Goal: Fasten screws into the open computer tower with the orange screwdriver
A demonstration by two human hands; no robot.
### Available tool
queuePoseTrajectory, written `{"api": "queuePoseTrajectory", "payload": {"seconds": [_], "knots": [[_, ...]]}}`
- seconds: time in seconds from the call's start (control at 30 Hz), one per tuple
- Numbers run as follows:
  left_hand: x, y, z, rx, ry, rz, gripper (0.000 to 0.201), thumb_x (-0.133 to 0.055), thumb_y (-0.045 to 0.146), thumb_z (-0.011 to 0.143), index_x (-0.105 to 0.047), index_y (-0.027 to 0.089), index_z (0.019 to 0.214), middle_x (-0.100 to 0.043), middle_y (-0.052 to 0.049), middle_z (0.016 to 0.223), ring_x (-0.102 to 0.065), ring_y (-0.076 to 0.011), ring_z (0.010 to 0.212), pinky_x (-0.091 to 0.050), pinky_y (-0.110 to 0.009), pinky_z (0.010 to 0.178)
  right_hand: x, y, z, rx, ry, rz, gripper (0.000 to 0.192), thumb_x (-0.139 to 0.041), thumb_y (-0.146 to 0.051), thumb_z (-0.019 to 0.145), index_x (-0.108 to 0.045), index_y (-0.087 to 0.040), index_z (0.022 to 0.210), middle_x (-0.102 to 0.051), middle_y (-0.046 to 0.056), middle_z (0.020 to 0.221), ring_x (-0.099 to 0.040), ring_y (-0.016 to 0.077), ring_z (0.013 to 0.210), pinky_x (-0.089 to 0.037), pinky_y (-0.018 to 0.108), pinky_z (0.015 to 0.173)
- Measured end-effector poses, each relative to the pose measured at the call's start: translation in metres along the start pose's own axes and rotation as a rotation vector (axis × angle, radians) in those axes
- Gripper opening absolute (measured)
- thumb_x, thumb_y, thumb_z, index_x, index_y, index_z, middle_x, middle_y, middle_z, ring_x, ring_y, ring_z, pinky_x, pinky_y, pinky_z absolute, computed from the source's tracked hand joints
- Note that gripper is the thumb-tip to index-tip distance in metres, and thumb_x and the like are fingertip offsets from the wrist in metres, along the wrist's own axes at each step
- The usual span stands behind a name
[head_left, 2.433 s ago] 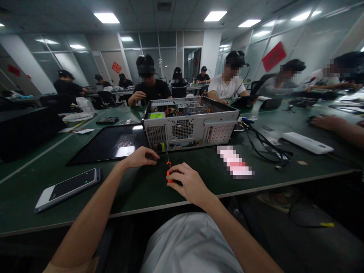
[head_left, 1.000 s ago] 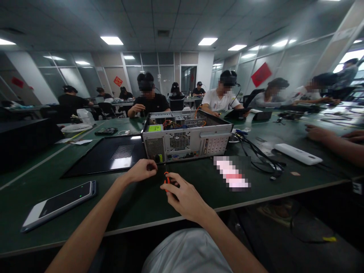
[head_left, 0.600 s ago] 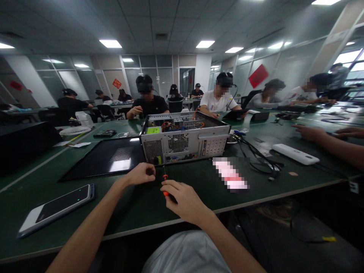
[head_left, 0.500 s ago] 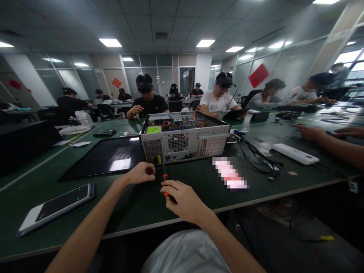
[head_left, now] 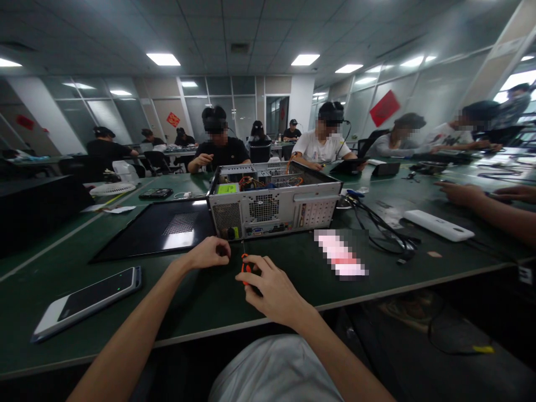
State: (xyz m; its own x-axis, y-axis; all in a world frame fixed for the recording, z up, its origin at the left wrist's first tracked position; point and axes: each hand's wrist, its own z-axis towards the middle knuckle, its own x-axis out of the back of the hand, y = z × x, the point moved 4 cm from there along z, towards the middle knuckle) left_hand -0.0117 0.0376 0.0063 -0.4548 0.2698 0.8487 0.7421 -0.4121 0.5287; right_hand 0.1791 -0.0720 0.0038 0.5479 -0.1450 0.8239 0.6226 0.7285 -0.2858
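Our right hand (head_left: 274,287) has rolled its fingers around the screwdriver (head_left: 247,268) since the earlier frame, baring more orange handle. Those fingers pinch the handle near the table's front, its thin shaft pointing far toward the bottom edge of the computer case (head_left: 288,218); we cannot tell whether the tip touches. Our left hand (head_left: 209,252) curls just left of the shaft, fingertips close together, whether around something we cannot tell. If the handle tilts as it turns, the tip could slip and skid toward our left fingers. On the far left, the black panel (head_left: 142,229) limits sideways movement; nearer, the table (head_left: 201,301) leaves wrist room before its near edge.
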Motion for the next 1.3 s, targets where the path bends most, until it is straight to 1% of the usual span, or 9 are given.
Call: {"api": "queuePoseTrajectory", "payload": {"seconds": [0.2, 0.37, 0.57, 0.77, 0.87, 0.93, 1.0, 1.1, 1.3], "knots": [[0.0018, 0.0032, -0.0012, 0.007, 0.011, 0.024, 0.021, -0.06, 0.026, 0.065, -0.071, 0.016, 0.079, -0.063, 0.001, 0.068, -0.055, -0.013, 0.063, -0.042, -0.023, 0.06, -0.0003, 0.0004, -0.0013, -0.032, -0.031, 0.019, 0.032, -0.056, -0.024, 0.094, -0.061, -0.025, 0.126, -0.053, 0.007, 0.12, -0.059, 0.0139, 0.086, -0.053, 0.032, 0.082], [0.0016, 0.0035, -0.0011, 0.009, 0.0, 0.022, 0.032, -0.059, 0.026, 0.067, -0.076, 0.015, 0.092, -0.063, 0.001, 0.069, -0.053, -0.0123, 0.061, -0.041, -0.022, 0.059, 0.0013, 0.0004, -0.0015, -0.034, -0.01, 0.034, 0.029, -0.051, -0.027, 0.098, -0.06, -0.027, 0.127, -0.051, 0.008, 0.124, -0.061, 0.0131, 0.085, -0.053, 0.031, 0.081], [0.0001, -0.0004, -0.0002, -0.003, -0.008, 0.002, 0.036, -0.059, 0.027, 0.068, -0.077, 0.016, 0.097, -0.064, 0.0, 0.071, -0.054, -0.0128, 0.063, -0.041, -0.023, 0.059, 0.0028, 0.0002, -0.0008, -0.057, -0.048, 0.065, 0.031, -0.048, -0.024, 0.099, -0.057, -0.024, 0.129, -0.061, 0.004, 0.099, -0.061, 0.0157, 0.085, -0.05, 0.029, 0.08], [-0.0013, -0.0023, 0.0003, 0.002, -0.004, -0.012, 0.036, -0.06, 0.026, 0.066, -0.077, 0.017, 0.096, -0.063, 0.001, 0.07, -0.054, -0.0122, 0.063, -0.041, -0.022, 0.059, 0.002, 0.0018, -0.0007, -0.036, 0.006, 0.069, 0.026, -0.053, -0.033, 0.099, -0.063, -0.023, 0.12, -0.065, 0.006, 0.101, -0.061, 0.0185, 0.093, -0.049, 0.031, 0.083], [-0.0016, -0.003, 0.0007, -0.003, -0.009, -0.029, 0.035, -0.06, 0.027, 0.067, -0.076, 0.016, 0.096, -0.063, 0.001, 0.071, -0.055, -0.0123, 0.063, -0.041, -0.022, 0.059, 0.0014, 0.0038, -0.0002, -0.063, 0.043, 0.055, 0.029, -0.05, -0.032, 0.1, -0.059, -0.024, 0.127, -0.066, 0.006, 0.101, -0.061, 0.0192, 0.093, -0.05, 0.032, 0.083], [-0.0015, -0.0031, 0.0005, -0.001, -0.015, -0.035, 0.035, -0.06, 0.027, 0.066, -0.076, 0.016, 0.096, -0.064, 0.001, 0.072, -0.055, -0.0124, 0.063, -0.041, -0.022, 0.059, 0.0019, 0.0064, -0.0005, -0.114, 0.092, 0.061, 0.037, -0.058, -0.032, 0.096, -0.054, -0.022, 0.132, -0.067, 0.007, 0.101, -0.062, 0.0207, 0.093, -0.052, 0.034, 0.082], [-0.0012, -0.0029, 0.0, 0.007, -0.022, -0.036, 0.035, -0.061, 0.027, 0.067, -0.076, 0.016, 0.097, -0.063, 0.0, 0.073, -0.055, -0.0124, 0.063, -0.041, -0.022, 0.058, 0.0018, 0.0085, -0.0013, -0.146, 0.129, 0.076, 0.038, -0.066, -0.033, 0.091, -0.057, -0.019, 0.125, -0.067, 0.007, 0.1, -0.063, 0.0215, 0.091, -0.053, 0.034, 0.08], [-0.0004, -0.0021, -0.0004, 0.008, -0.019, -0.035, 0.035, -0.061, 0.027, 0.067, -0.075, 0.016, 0.097, -0.063, 0.0, 0.073, -0.054, -0.0123, 0.063, -0.041, -0.022, 0.058, 0.0001, 0.0085, -0.0023, -0.105, 0.141, 0.085, 0.026, -0.067, -0.031, 0.09, -0.063, -0.021, 0.113, -0.066, 0.007, 0.106, -0.064, 0.0202, 0.094, -0.054, 0.033, 0.082], [-0.0011, -0.005, 0.0013, 0.0, -0.019, -0.04, 0.035, -0.062, 0.028, 0.066, -0.075, 0.016, 0.097, -0.064, 0.0, 0.075, -0.054, -0.0121, 0.063, -0.041, -0.022, 0.059, -0.0019, 0.007, -0.0029, -0.016, 0.114, 0.12, 0.032, -0.063, -0.024, 0.093, -0.06, -0.023, 0.125, -0.064, 0.007, 0.122, -0.065, 0.0184, 0.106, -0.054, 0.032, 0.091]]}}
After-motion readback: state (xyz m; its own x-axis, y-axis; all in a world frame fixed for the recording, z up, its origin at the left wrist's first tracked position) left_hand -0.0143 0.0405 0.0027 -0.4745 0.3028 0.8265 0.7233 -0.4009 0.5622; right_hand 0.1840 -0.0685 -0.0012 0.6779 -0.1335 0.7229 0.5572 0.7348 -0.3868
